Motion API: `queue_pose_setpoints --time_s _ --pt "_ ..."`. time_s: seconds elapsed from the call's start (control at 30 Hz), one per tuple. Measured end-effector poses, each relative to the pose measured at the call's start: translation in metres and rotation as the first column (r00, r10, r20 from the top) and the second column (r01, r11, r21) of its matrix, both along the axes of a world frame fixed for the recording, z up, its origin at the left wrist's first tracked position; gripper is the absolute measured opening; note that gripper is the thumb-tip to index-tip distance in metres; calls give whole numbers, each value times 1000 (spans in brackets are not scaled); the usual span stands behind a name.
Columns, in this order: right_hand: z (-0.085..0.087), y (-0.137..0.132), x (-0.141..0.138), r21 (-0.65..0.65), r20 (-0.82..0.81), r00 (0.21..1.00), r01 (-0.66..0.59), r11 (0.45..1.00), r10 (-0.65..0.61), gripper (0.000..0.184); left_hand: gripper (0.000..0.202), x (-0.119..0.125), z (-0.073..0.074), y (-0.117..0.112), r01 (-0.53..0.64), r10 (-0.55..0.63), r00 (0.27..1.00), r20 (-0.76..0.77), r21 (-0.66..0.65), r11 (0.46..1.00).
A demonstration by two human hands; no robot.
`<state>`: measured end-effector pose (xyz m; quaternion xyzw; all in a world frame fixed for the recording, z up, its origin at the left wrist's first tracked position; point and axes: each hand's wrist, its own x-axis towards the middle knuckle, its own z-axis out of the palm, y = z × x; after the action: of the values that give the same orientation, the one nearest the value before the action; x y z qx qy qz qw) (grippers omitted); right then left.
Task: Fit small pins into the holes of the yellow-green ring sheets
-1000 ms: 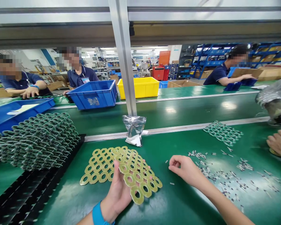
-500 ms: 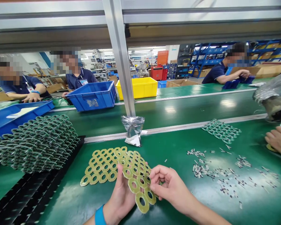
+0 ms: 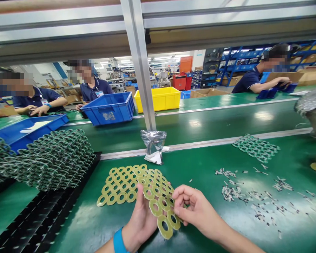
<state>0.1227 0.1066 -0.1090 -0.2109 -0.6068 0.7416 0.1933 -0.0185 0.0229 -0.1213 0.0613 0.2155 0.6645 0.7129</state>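
Head view: nearer than the pouch [image 3: 154, 146], a yellow panel [image 3: 160, 197] of joined rings is being held aslant above the worktop [image 3: 205, 165] by the left grip [image 3: 142, 223]. The panel is being clasped there, with the thumb being seen at its left edge and the other fingers being mostly hidden behind it. A blue band [image 3: 118, 240] is being worn on that wrist. Nearer than the pouch and to its right, the right grip [image 3: 180, 205] is being held at the panel's right edge; its fingers are being curled, but whether the panel or some small part is being pinched cannot be told.

A second panel [image 3: 119, 187] is lying flat, nearer than the pouch and to its left, and is being partly overlapped in view by the held one. Small pins [image 3: 230, 192] are being seen scattered to the right of the pouch and nearer than it. A green panel [image 3: 255, 147] is lying well to its right. To its left, green boards [image 3: 55, 161] are being carried in close rows by a black rack [image 3: 42, 214]. Beyond the pouch, a blue bin [image 3: 109, 109] and a yellow bin [image 3: 160, 100] are standing, and three co-workers are being seen.
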Motion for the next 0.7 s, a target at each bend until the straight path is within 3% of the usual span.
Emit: queue_pose_setpoints --time_s 0.47,0.7 --pt "0 -4 0 33 22 999 33 999 -34 21 71 0 -4 0 -8 8 998 57 8 1000" --pt "0 -5 4 193 91 994 38 980 -56 19 65 2 -3 0 -57 58 998 38 -34 998"
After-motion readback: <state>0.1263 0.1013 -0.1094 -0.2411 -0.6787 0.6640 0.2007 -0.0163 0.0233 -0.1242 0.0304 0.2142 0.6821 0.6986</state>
